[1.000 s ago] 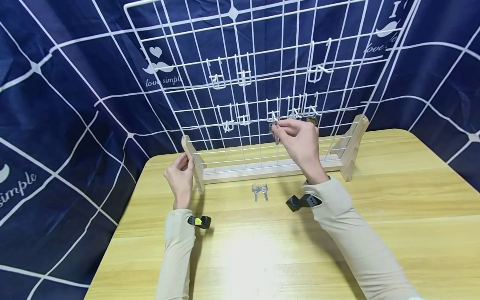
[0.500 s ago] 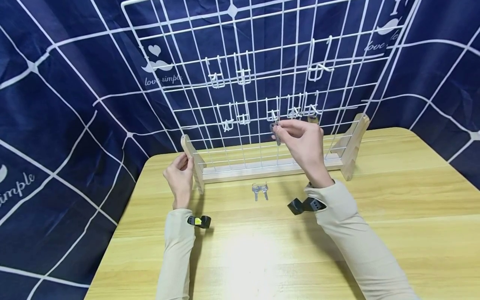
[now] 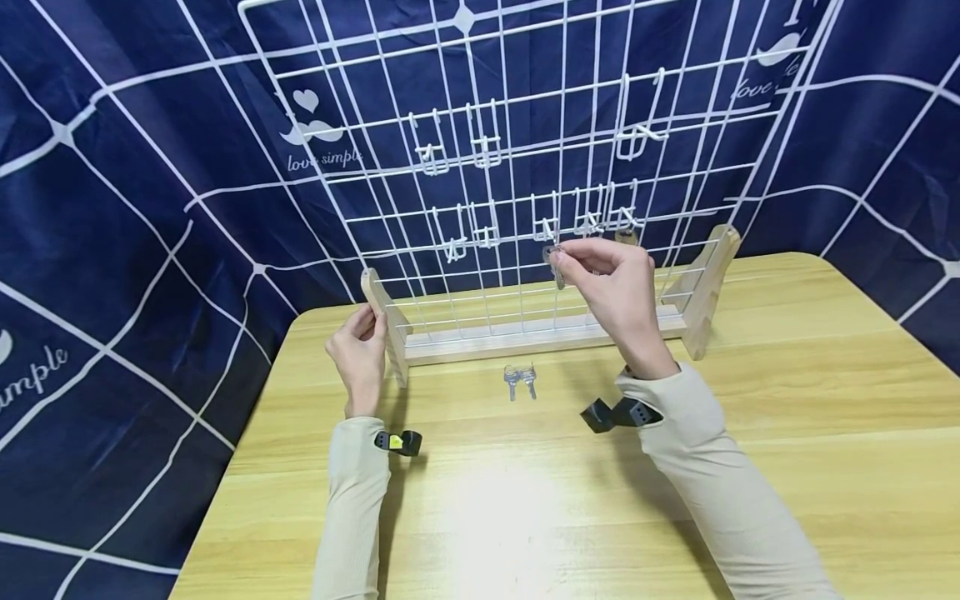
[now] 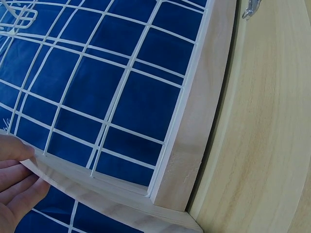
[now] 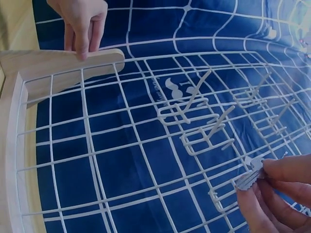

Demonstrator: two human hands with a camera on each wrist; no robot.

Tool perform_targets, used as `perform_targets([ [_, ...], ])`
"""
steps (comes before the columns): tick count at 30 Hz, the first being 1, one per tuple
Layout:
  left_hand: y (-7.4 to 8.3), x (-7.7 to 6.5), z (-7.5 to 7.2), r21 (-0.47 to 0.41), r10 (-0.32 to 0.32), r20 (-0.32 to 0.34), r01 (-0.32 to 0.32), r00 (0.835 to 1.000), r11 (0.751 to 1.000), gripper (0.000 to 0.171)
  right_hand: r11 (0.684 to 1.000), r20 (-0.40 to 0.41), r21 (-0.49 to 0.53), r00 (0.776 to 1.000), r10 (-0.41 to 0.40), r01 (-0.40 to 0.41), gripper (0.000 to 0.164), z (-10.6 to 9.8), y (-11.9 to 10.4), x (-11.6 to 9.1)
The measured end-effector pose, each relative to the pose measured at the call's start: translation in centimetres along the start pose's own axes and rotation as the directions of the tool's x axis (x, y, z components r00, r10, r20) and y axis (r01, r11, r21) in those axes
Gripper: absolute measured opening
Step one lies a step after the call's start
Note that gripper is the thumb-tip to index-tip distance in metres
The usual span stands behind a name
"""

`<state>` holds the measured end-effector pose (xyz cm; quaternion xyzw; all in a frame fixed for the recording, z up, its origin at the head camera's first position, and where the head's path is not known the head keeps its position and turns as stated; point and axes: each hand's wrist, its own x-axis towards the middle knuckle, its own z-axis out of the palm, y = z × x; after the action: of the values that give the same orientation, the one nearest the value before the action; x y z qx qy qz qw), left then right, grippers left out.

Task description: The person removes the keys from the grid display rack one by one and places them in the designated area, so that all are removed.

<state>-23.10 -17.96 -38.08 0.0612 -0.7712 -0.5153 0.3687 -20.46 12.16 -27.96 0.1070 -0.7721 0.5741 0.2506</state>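
My right hand (image 3: 618, 287) pinches a silver key (image 5: 250, 178) between thumb and fingers, in front of the white wire grid (image 3: 517, 175). The key hangs just below a white wire hook (image 3: 545, 227) on the lower row. At the left, my left hand (image 3: 360, 354) grips the wooden side support (image 3: 386, 312) of the grid's stand; the left wrist view shows its fingers (image 4: 24, 194) and thumb on the support's edge. Two silver keys (image 3: 521, 382) lie on the table before the stand. Part of a brass-coloured item (image 3: 626, 238) shows behind my right hand.
More white hooks (image 3: 486, 152) hang on the grid in two rows, with a wider one (image 3: 641, 137) at upper right. A wooden crossbar (image 3: 502, 343) joins the stand's feet on the wooden table (image 3: 787, 367). Dark blue patterned cloth (image 3: 135, 275) surrounds the table.
My right hand and the key have drifted slightly to the right, a little away from the hook. The left hand stays on the support, and the keys on the table have not moved.
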Motion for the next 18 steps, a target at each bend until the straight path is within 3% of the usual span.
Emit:
perform_targets([
  [11, -0.1, 0.1, 0.0, -0.001, 0.015, 0.0, -0.015, 1.0, 1.0, 0.024, 0.996, 0.069, -0.023, 0.994, 0.086, -0.085, 0.027, -0.7, 1.3, -1.7],
  [18, -0.2, 0.3, 0.1, -0.016, 0.024, -0.009, -0.024, 1.0, 1.0, 0.022, 0.982, 0.161, -0.001, 0.969, 0.188, -0.19, 0.031, -0.7, 3.3, -2.5],
])
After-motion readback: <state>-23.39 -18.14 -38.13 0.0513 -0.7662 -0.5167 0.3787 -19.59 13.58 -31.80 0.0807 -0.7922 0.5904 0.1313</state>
